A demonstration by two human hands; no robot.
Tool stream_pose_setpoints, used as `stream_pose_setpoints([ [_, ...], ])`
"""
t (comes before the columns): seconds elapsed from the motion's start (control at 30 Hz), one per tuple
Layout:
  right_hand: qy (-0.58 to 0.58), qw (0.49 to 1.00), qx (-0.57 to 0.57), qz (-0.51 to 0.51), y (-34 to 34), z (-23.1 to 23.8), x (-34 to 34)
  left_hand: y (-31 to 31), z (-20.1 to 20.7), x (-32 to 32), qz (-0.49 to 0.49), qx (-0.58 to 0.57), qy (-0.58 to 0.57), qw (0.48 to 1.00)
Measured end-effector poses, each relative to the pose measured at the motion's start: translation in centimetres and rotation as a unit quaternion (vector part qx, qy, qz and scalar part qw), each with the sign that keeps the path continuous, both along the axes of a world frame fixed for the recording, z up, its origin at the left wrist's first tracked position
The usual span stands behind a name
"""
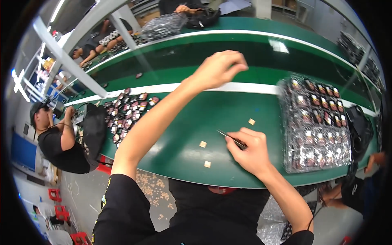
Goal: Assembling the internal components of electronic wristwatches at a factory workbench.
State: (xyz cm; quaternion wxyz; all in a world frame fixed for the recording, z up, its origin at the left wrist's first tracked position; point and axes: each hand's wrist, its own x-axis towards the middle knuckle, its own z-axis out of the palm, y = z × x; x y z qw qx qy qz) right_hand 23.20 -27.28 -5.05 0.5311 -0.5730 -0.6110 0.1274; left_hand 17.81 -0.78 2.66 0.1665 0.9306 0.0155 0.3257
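Note:
My right hand (251, 151) is closed around a pair of dark tweezers (234, 141), whose pale tips point to the far left just above the green bench top. Three small tan square pieces lie near it: one square (251, 121) beyond the hand, another (203, 144) to its left, and a third (207, 164) closer to me. Farther out, my left hand (222, 69) is raised over the bench's white divider strip, arm stretched forward. Its fingers are curled in, and whatever they may hold is hidden.
Clear plastic trays (316, 151) filled with small dark parts are stacked at the right. A heap of similar parts (126, 112) covers the bench at the left, near a person (61, 139) at work. A black bag (359, 132) sits beyond the trays. Tan scraps (153, 190) litter the floor.

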Motion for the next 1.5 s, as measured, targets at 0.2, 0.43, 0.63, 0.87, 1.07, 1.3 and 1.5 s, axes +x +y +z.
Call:
stream_pose_setpoints([
  [0.2,-0.015,1.000,-0.020,-0.006,0.5,-0.2,-0.4,16.2,-4.6,-18.1,0.364,0.115,0.196,0.903],
  [0.43,-0.010,0.999,-0.034,-0.005,0.7,0.3,-0.6,24.1,-8.4,-30.1,0.481,0.017,0.171,0.860],
  [0.63,-0.009,0.997,-0.041,-0.057,1.1,0.4,-0.9,9.7,-4.4,-19.5,0.160,-0.057,0.142,0.975],
  [0.87,0.046,0.993,-0.068,-0.082,1.1,0.1,-0.2,-6.4,-4.3,-16.1,-0.041,-0.149,0.174,0.973],
  [1.07,0.029,0.994,-0.072,-0.083,0.9,0.2,-0.3,-7.4,-4.5,-16.4,0.127,-0.050,0.134,0.982],
  [1.3,0.005,0.993,-0.088,-0.079,0.9,0.4,-0.4,-7.2,-6.0,-16.5,0.145,-0.094,0.159,0.972],
  [1.5,0.069,0.995,-0.062,-0.048,0.8,-0.7,-0.1,-7.8,-6.2,-16.1,0.019,-0.207,0.137,0.968],
])
